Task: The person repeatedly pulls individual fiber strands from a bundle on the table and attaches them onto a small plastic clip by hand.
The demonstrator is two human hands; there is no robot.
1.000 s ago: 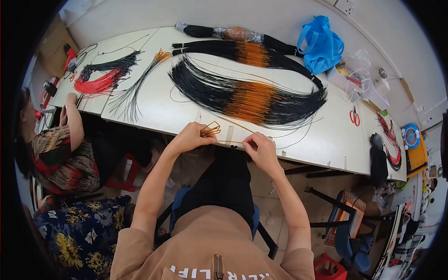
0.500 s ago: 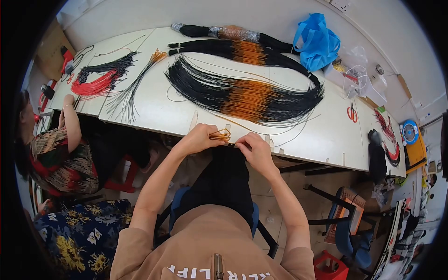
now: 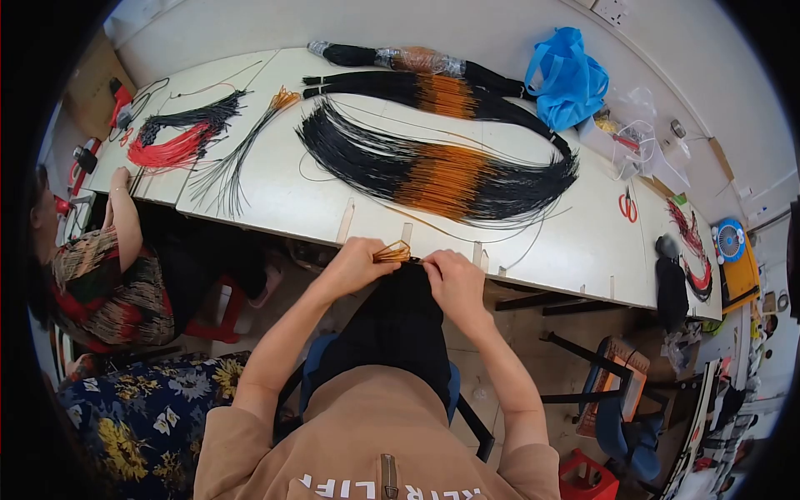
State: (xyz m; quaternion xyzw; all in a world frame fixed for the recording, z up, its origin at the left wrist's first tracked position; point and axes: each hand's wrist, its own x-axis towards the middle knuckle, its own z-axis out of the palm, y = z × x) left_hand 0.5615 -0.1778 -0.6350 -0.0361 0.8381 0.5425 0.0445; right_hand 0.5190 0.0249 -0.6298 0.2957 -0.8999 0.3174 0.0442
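Note:
At the table's front edge, my left hand [image 3: 357, 265] is closed around a small bunch of looped orange wires [image 3: 394, 251], whose loops stick out past the thumb. Just to its right, my right hand [image 3: 457, 279] pinches with thumb and forefinger. A small dark piece shows between the two hands, but its kind is too small to make out. Beyond them a large fanned bundle of black wires with orange middles [image 3: 446, 179] lies across the white table [image 3: 275, 187].
Behind lie tied wire bundles [image 3: 446, 94], a plastic-wrapped bundle [image 3: 421, 60] and a blue bag [image 3: 567, 79]. Orange-handled scissors [image 3: 627, 205] rest at right. Red and black wires [image 3: 179, 142] and an orange-looped bunch [image 3: 282, 102] lie left. A co-worker [image 3: 108, 275] sits at left.
Both my hands have come slightly down, nearer my body. The orange loops remain in my left hand, and my right hand still pinches beside it.

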